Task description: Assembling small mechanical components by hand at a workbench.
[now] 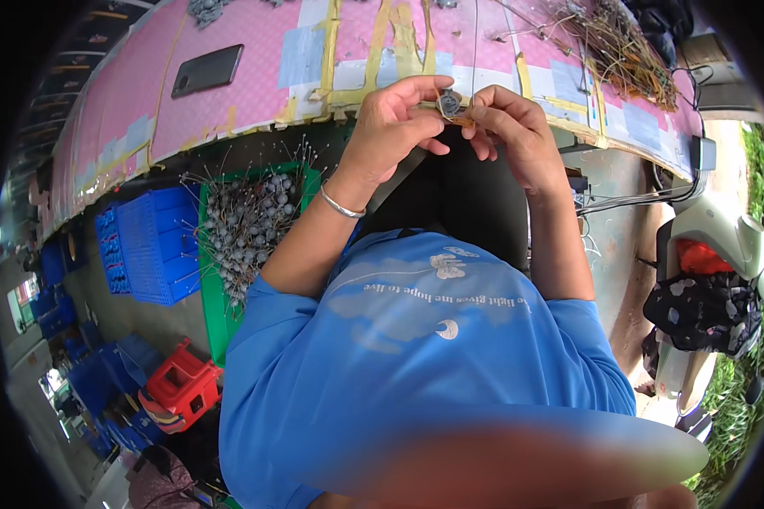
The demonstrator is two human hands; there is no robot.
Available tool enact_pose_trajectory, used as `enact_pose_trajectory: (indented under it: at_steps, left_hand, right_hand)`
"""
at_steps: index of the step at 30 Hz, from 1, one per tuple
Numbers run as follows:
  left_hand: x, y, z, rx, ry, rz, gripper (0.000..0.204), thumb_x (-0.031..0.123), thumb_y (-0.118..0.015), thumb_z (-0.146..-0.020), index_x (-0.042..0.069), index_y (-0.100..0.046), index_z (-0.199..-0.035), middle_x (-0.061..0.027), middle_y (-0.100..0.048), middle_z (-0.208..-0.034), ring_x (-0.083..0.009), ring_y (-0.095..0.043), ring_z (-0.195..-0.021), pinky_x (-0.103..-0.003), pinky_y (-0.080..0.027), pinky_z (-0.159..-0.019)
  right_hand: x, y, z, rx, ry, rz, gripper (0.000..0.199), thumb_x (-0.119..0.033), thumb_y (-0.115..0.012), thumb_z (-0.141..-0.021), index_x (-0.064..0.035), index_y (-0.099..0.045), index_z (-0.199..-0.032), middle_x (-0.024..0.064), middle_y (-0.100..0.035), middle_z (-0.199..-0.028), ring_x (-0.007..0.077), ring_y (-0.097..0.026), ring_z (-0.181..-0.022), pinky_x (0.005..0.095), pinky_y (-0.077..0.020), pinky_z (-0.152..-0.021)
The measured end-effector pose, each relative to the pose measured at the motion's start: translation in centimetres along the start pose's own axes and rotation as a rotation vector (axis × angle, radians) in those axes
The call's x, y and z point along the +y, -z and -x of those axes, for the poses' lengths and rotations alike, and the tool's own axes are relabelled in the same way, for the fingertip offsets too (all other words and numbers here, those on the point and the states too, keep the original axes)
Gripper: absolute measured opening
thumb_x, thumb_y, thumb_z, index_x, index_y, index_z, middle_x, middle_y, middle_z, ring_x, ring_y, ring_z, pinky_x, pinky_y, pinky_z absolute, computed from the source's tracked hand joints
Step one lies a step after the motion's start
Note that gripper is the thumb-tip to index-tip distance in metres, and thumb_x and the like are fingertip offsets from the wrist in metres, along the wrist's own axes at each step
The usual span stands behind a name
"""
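At the near edge of the pink-covered table, my left hand pinches a small grey round part between thumb and fingers. My right hand is close beside it, thumb and forefinger pressed together on a thin dark wire that rises from the fingertips. An orange-brown strip shows just below the grey part, between the two hands. Exactly how the wire meets the grey part is too small to tell. Both hands are held over my lap.
A green crate of grey balls on thin wires stands left of my lap, with blue crates beyond. A black phone lies on the table. Bundled wires lie far right. A red plastic stool stands lower left.
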State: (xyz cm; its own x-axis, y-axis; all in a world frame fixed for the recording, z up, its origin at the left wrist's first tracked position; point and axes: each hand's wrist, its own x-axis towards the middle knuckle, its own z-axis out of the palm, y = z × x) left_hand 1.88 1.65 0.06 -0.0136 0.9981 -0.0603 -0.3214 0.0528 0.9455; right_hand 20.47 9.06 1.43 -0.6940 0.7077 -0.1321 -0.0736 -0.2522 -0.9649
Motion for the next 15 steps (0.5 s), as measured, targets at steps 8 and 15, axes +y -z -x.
enact_pose_trajectory:
  at_steps: [8,15]
  left_hand:
    - [0.4,-0.4,0.4,0.141,-0.058,-0.018,0.033,0.002,-0.057,-0.089,-0.008,-0.059,-0.121,-0.0148,-0.068,-0.105,-0.0191,-0.07,-0.085,-0.027,-0.062,-0.064]
    - [0.5,0.1,1.0,0.189,-0.023,0.131,0.029,0.006,-0.053,-0.094,-0.01,-0.06,-0.117,-0.0217,-0.069,-0.101,-0.0271,-0.073,-0.079,-0.029,-0.062,-0.064]
  right_hand:
    - [1.0,-0.1,0.6,0.039,0.007,0.083,0.014,-0.016,-0.057,-0.095,-0.0032,-0.062,-0.09,0.0048,-0.065,-0.077,0.008,-0.055,-0.056,0.0205,-0.0387,-0.051]
    - [2.9,-1.1,2.8,0.004,0.168,0.22,0.004,0.0,-0.062,-0.091,0.0022,-0.061,-0.094,0.0081,-0.067,-0.088,0.0104,-0.065,-0.072,0.0242,-0.0533,-0.067]
